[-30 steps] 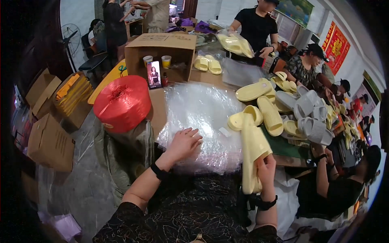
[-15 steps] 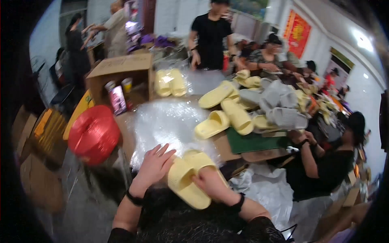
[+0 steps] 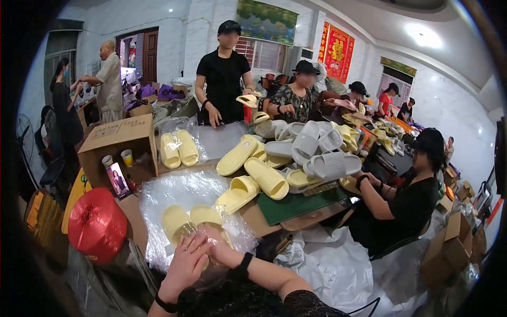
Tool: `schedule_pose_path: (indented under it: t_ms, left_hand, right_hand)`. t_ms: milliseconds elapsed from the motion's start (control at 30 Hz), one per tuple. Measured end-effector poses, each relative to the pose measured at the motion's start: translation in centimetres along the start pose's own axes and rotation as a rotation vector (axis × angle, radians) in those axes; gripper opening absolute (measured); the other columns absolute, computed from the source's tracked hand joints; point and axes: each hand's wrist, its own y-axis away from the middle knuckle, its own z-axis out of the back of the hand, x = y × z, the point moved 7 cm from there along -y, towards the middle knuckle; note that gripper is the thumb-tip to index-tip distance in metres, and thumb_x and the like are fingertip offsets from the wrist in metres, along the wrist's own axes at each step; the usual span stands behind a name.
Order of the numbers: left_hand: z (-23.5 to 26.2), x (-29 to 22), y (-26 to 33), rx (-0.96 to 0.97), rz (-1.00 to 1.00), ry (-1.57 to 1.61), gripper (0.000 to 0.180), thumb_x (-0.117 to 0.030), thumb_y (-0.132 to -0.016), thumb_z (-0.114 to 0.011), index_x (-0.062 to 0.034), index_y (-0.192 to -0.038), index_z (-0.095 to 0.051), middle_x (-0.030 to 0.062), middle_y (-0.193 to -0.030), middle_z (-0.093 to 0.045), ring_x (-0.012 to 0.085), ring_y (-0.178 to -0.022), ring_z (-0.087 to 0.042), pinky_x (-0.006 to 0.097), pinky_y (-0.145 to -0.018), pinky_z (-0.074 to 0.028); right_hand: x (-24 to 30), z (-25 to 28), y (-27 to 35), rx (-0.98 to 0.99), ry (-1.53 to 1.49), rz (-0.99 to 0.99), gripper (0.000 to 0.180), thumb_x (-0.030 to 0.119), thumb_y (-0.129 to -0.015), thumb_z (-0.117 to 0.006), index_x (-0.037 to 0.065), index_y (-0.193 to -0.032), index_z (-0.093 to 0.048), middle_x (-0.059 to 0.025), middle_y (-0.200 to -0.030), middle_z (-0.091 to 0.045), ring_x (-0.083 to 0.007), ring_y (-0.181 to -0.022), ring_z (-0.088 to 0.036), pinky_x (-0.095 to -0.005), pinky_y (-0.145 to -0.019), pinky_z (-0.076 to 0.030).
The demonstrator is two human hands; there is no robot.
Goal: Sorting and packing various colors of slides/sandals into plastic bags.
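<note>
A pair of pale yellow slippers (image 3: 206,214) lies toes away from me on a stack of clear plastic bags (image 3: 153,203). My right hand (image 3: 223,250) grips the pair at its near end, its fingertips partly hidden by the slippers and my other hand. Clear film shows around the slippers' near end; whether they sit inside a bag I cannot tell. My left hand (image 3: 186,260) rests over the left slipper's near end, against my right hand, with fingers stretched out. A loose yellow slipper (image 3: 237,194) lies just beyond, to the right.
Yellow and grey slippers (image 3: 306,142) pile up at the right over a green board (image 3: 296,203). A bagged yellow pair (image 3: 179,149) lies beyond the bags. At left stand a red plastic roll (image 3: 97,224) and a cardboard box (image 3: 119,142) with a phone (image 3: 117,180). Co-workers surround the table.
The slippers and my hands have moved forward and left onto the plastic bags. My left hand has come from beside the slippers to lie over their near end. The view has shifted.
</note>
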Motion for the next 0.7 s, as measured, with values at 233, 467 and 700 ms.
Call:
schedule_pose_path:
  t_ms: [233, 467, 700]
  left_hand:
    - [1.5, -0.4, 0.3, -0.025, 0.005, 0.019, 0.037, -0.014, -0.091, -0.053, -0.0102, -0.127, -0.061, 0.0118, -0.141, -0.052, 0.0365, -0.136, -0.040, 0.054, -0.117, -0.018]
    - [0.2, 3.8, 2.1, 0.013, 0.169, -0.251, 0.072, -0.024, -0.082, -0.068, -0.0127, -0.146, -0.038, 0.0193, -0.158, -0.020, 0.0427, -0.145, -0.018, 0.054, -0.117, -0.019]
    - [-1.7, 6.0, 4.8, -0.050, 0.218, -0.100, 0.075, 0.008, -0.071, -0.051, -0.0089, -0.144, -0.040, 0.0253, -0.157, -0.018, 0.0487, -0.139, -0.028, 0.048, -0.113, -0.030]
  right_hand:
    - [5.5, -3.5, -7.2, -0.122, 1.440, 0.228, 0.018, 0.011, -0.089, -0.050, -0.001, -0.099, -0.060, -0.0193, -0.096, -0.062, -0.0320, -0.091, -0.063, -0.0394, -0.080, -0.052]
    - [2.1, -1.4, -7.9, -0.290, 1.397, 0.133, 0.035, 0.028, -0.093, -0.057, -0.004, -0.108, -0.053, -0.0273, -0.102, -0.057, -0.0417, -0.095, -0.060, -0.0480, -0.081, -0.050]
    - [2.2, -1.4, -7.3, -0.309, 1.469, 0.082, 0.043, 0.034, -0.089, -0.064, -0.002, -0.109, -0.051, -0.0217, -0.102, -0.057, -0.0373, -0.094, -0.061, -0.0445, -0.079, -0.050]
